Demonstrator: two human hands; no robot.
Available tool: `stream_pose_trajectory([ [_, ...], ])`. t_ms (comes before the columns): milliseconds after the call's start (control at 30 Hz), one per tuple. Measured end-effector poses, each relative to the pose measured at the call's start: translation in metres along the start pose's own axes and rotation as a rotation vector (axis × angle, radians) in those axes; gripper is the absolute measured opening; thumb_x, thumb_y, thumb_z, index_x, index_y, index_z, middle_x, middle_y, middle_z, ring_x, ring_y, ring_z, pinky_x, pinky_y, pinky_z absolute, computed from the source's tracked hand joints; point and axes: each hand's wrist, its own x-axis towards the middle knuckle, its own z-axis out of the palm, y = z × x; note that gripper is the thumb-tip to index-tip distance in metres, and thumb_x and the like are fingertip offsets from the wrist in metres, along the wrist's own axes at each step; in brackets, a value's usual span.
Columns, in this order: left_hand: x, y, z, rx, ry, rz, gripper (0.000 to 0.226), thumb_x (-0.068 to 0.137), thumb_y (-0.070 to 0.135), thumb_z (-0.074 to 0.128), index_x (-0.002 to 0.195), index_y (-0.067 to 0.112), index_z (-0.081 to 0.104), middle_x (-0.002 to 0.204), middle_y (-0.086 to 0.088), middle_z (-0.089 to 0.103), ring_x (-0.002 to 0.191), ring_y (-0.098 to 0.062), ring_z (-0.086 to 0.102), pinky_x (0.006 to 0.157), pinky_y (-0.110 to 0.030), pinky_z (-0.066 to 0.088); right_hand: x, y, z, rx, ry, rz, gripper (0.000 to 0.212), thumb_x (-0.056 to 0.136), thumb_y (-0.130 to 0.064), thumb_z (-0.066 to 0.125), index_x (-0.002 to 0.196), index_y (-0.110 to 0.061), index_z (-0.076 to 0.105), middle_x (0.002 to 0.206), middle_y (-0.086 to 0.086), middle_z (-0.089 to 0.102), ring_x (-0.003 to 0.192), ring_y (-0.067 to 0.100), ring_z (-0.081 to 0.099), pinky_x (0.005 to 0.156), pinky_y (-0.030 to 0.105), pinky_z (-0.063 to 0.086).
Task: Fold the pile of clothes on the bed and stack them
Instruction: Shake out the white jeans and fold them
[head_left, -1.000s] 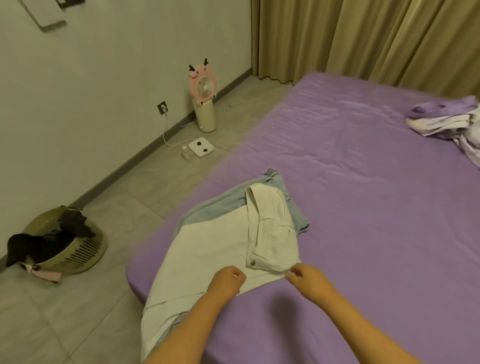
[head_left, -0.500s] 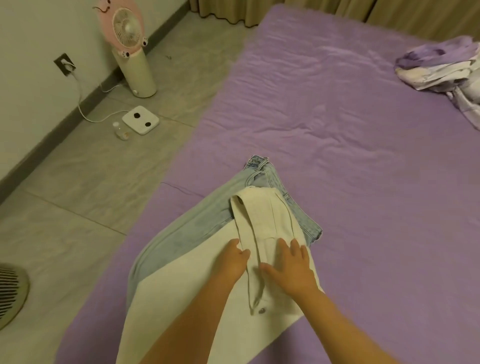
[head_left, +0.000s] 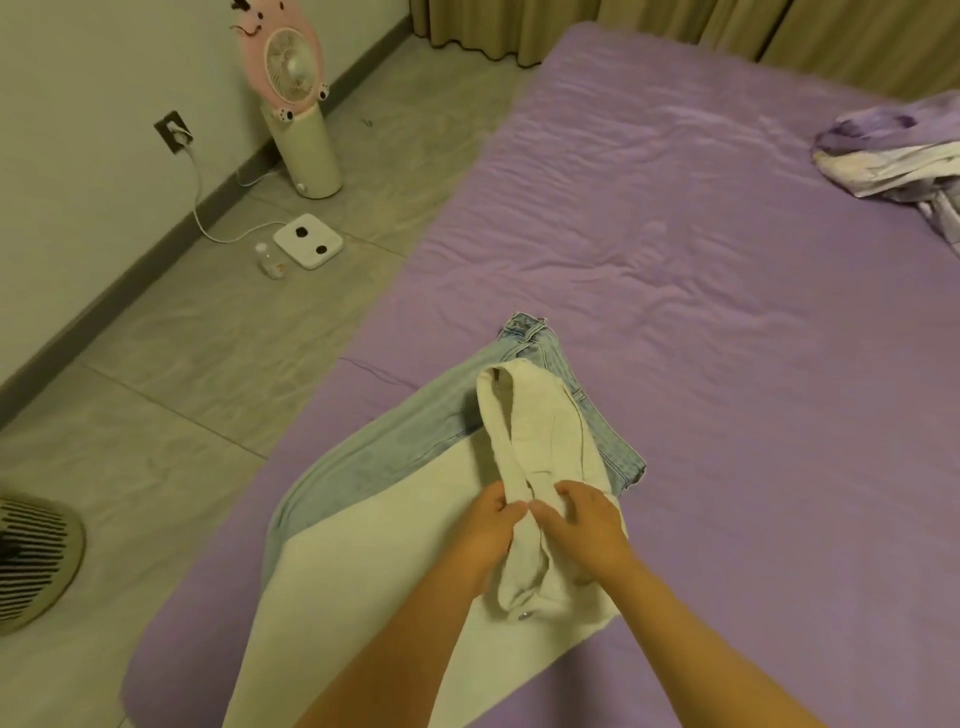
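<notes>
Hands meet over a pair of white trousers (head_left: 540, 447) at the near edge of a purple bed (head_left: 727, 338). The left hand (head_left: 485, 525) and the right hand (head_left: 584, 525) touch at the fingertips, each grip closed narrow around a bunched fold of the white cloth, which rises between them toward 12 o'clock. The rest of the white trousers lies flat and spreads toward 7 o'clock, over the bed's edge. Under them lie light blue jeans (head_left: 415, 447), their waistband showing at 12 o'clock of the hands. A loose heap of purple and white clothes (head_left: 893, 156) sits well apart at 2 o'clock on the bed. On the floor at 10 o'clock stand a pink fan (head_left: 296, 98) and a white scale (head_left: 308, 240); a basket (head_left: 31, 561) shows at 9 o'clock.
</notes>
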Motion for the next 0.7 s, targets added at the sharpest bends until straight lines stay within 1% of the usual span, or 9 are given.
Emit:
stream_pose_trajectory([
  [67, -0.02, 0.008, 0.011, -0.103, 0.013, 0.012, 0.032, 0.098, 0.01, 0.044, 0.128, 0.017, 0.053, 0.118, -0.008, 0.065, 0.105, -0.024, 0.064, 0.088, -0.038, 0.054, -0.015, -0.006, -0.011, 0.225, -0.059, -0.054, 0.036, 0.094, -0.041, 0.053, 0.121, -0.019, 0.057, 0.108, -0.012, 0.06, 0.103, 0.007, 0.057, 0.082, 0.013, 0.042],
  [100, -0.032, 0.012, 0.017, -0.157, 0.016, 0.017, 0.03, 0.097, 0.008, 0.043, 0.125, 0.016, 0.054, 0.114, -0.008, 0.067, 0.101, -0.024, 0.066, 0.081, -0.034, 0.056, -0.026, -0.009, -0.018, 0.316, -0.088, -0.051, 0.031, 0.095, -0.037, 0.053, 0.12, -0.019, 0.057, 0.102, -0.016, 0.059, 0.096, -0.001, 0.056, 0.076, 0.008, 0.042],
  [167, -0.058, 0.02, 0.027, -0.227, 0.015, 0.047, 0.029, 0.097, 0.006, 0.042, 0.123, 0.012, 0.055, 0.11, -0.01, 0.068, 0.098, -0.024, 0.067, 0.075, -0.031, 0.056, -0.049, -0.012, -0.033, 0.463, -0.129, -0.026, 0.025, 0.095, -0.031, 0.054, 0.116, -0.02, 0.061, 0.104, -0.013, 0.062, 0.096, 0.002, 0.057, 0.08, 0.012, 0.043],
  [233, -0.088, 0.033, 0.037, -0.261, 0.014, 0.097, 0.029, 0.099, 0.007, 0.042, 0.127, 0.007, 0.051, 0.116, -0.016, 0.065, 0.104, -0.029, 0.065, 0.083, -0.037, 0.055, -0.074, -0.018, -0.053, 0.58, -0.166, -0.031, 0.018, 0.094, -0.029, 0.056, 0.107, -0.021, 0.065, 0.106, -0.004, 0.067, 0.099, 0.013, 0.062, 0.087, 0.026, 0.05],
  [333, -0.136, 0.058, 0.053, -0.24, 0.049, 0.176, 0.031, 0.101, 0.016, 0.045, 0.13, 0.006, 0.049, 0.121, -0.018, 0.063, 0.11, -0.033, 0.062, 0.097, -0.049, 0.049, -0.113, -0.033, -0.087, 0.708, -0.212, -0.084, 0.016, 0.094, -0.025, 0.057, 0.101, -0.014, 0.067, 0.097, 0.004, 0.072, 0.085, 0.015, 0.068, 0.072, 0.025, 0.055],
  [400, -0.171, 0.075, 0.064, -0.227, 0.076, 0.24, 0.031, 0.1, 0.019, 0.047, 0.128, 0.006, 0.05, 0.121, -0.019, 0.063, 0.11, -0.033, 0.061, 0.097, -0.049, 0.049, -0.139, -0.043, -0.109, 0.692, -0.228, -0.141, 0.019, 0.094, -0.023, 0.057, 0.1, -0.008, 0.067, 0.085, 0.003, 0.072, 0.069, 0.011, 0.067, 0.058, 0.02, 0.052],
  [500, -0.229, 0.099, 0.072, -0.216, 0.131, 0.351, 0.025, 0.098, 0.02, 0.052, 0.12, 0.008, 0.057, 0.112, -0.015, 0.066, 0.098, -0.026, 0.065, 0.082, -0.038, 0.054, -0.176, -0.059, -0.148, 0.62, -0.193, -0.258, 0.02, 0.093, -0.024, 0.058, 0.085, -0.008, 0.066, 0.068, -0.001, 0.064, 0.054, 0.008, 0.058, 0.051, 0.021, 0.045],
  [600, -0.289, 0.127, 0.062, -0.179, 0.265, 0.456, 0.018, 0.094, 0.019, 0.058, 0.107, 0.007, 0.062, 0.094, -0.011, 0.068, 0.08, -0.021, 0.065, 0.067, -0.031, 0.054, -0.205, -0.073, -0.195, 0.63, -0.086, -0.356, 0.021, 0.092, -0.023, 0.059, 0.08, -0.006, 0.058, 0.067, 0.006, 0.052, 0.061, 0.019, 0.046, 0.059, 0.032, 0.04],
  [700, -0.351, 0.154, 0.042, -0.097, 0.452, 0.551, 0.009, 0.091, 0.013, 0.059, 0.093, 0.005, 0.063, 0.078, -0.01, 0.065, 0.064, -0.018, 0.064, 0.053, -0.028, 0.053, -0.231, -0.088, -0.24, 0.672, 0.005, -0.456, 0.019, 0.093, -0.018, 0.058, 0.077, -0.009, 0.05, 0.068, 0.009, 0.042, 0.063, 0.02, 0.038, 0.061, 0.035, 0.039],
])
